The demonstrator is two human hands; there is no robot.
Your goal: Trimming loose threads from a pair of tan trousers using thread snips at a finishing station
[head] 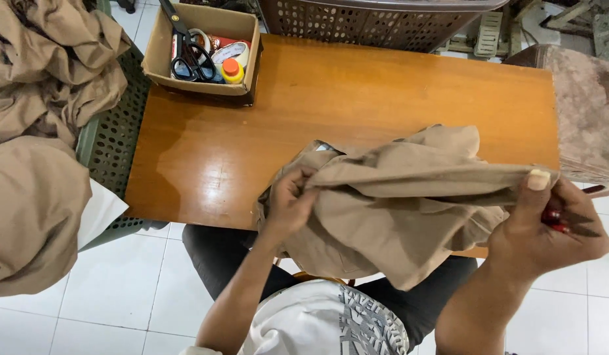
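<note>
We hold a tan cloth (390, 204) stretched between both hands above the near edge of the worktop (357, 92), part of it hanging toward our lap. Our left hand (288, 200) is closed around the bunched left end, fingers curled into the folds. Our right hand (547, 220) pinches the right end, thumb pressed flat on top of the fold; something small and red (553, 220) sits in that palm, too hidden to identify.

A cardboard box (203, 49) at the far left corner holds scissors (189, 56), a small bottle with an orange cap (232, 69) and other bits. More tan cloth is piled over a green basket (111, 135) to our left, and a brown slotted basket (377, 23) stands behind the worktop.

As we judge it, the thumb's pinch covers little cloth, so a harder pull from the left could slip the fold free. The red thing could also drop if that hand opens, or snag the cloth.
</note>
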